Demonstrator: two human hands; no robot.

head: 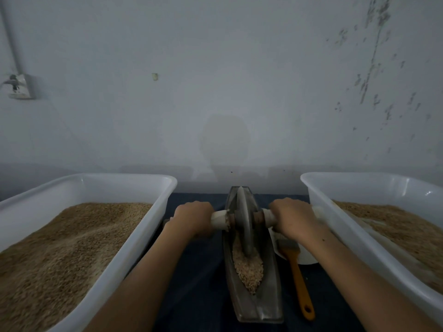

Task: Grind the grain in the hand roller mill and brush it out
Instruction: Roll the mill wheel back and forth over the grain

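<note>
Now both hands (242, 219) grip roller (242, 221) handles.

Dim, bluish light; a soft head shadow on the wall (225, 142), wide-angle bending and blurred edges.

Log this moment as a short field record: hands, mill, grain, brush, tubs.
left hand: grips left handle
right hand: grips right handle
mill: boat-shaped trough, wheel standing upright in it
grain: lies in the trough, near side of wheel
brush: orange handle, lies right of mill, unheld
tubs: left tub and right tub, both holding grain
</note>
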